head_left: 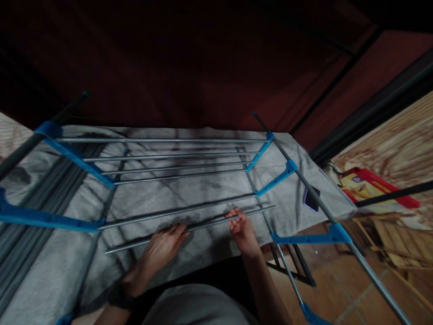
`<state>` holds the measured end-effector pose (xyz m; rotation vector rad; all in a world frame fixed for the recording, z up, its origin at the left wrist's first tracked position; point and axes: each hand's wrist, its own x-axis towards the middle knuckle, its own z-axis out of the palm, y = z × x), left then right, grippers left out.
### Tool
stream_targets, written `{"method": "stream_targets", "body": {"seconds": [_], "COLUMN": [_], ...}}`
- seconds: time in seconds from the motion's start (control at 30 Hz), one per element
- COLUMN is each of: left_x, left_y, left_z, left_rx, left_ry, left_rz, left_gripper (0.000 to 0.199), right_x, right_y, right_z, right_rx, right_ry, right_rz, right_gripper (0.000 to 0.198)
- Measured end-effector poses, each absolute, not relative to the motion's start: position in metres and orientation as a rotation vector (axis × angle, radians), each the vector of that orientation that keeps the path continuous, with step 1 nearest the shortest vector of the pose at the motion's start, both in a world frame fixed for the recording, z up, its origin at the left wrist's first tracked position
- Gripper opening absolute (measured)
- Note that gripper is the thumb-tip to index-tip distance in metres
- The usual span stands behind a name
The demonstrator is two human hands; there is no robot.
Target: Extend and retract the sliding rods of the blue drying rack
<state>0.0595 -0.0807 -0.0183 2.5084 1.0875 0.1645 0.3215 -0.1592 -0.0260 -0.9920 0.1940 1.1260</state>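
A thin grey metal rod (206, 224) lies across in front of me, its two ends free and its right end a little higher in the picture. My left hand (167, 241) is closed over its middle-left part from above. Fingers of my right hand (241, 230) pinch it farther right, palm partly turned up. Just beyond is a rack frame with blue plastic brackets (76, 158) and grey upright tubes (304, 180). Several crossbars (182, 157) span between its far brackets. One more crossbar (179, 210) joins the nearer pair, close to the held rod.
Beneath the frame is a grey blanket (209, 189). Several dark tubes (43, 194) lie at the left. On the right are a phone (311, 200), a red and yellow package (367, 183) and a wooden slatted piece of furniture (402, 239) above the tiled floor (341, 275).
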Motion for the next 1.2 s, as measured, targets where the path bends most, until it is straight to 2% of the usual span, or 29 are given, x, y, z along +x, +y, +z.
{"method": "stream_targets", "body": {"seconds": [0.17, 0.37, 0.6, 0.83, 1.03, 1.2], "left_x": [0.053, 0.043, 0.032, 0.041, 0.05, 0.054], "left_y": [-0.075, -0.064, -0.055, -0.06, -0.075, -0.081], "left_z": [-0.019, -0.009, 0.015, 0.052, 0.067, 0.066], "left_rx": [2.501, 2.538, 2.526, 2.522, 2.592, 2.542], "left_ry": [1.061, 1.137, 1.232, 1.117, 1.021, 1.014], "left_rz": [0.19, 0.115, 0.262, 0.504, 0.629, 0.645], "left_gripper": [0.034, 0.038, 0.037, 0.034, 0.063, 0.049], "right_x": [0.292, 0.265, 0.237, 0.235, 0.254, 0.277], "right_y": [-0.158, -0.156, -0.142, -0.128, -0.132, -0.139], "right_z": [-0.018, 0.016, 0.061, 0.106, 0.155, 0.179], "right_rx": [-0.937, -0.872, -0.931, -0.938, -0.881, -1.017], "right_ry": [0.121, -0.084, -0.49, -0.831, -0.786, -0.931], "right_rz": [1.24, 1.341, 1.288, 0.998, 0.692, 0.315], "right_gripper": [0.02, 0.027, 0.033, 0.029, 0.024, 0.017]}}
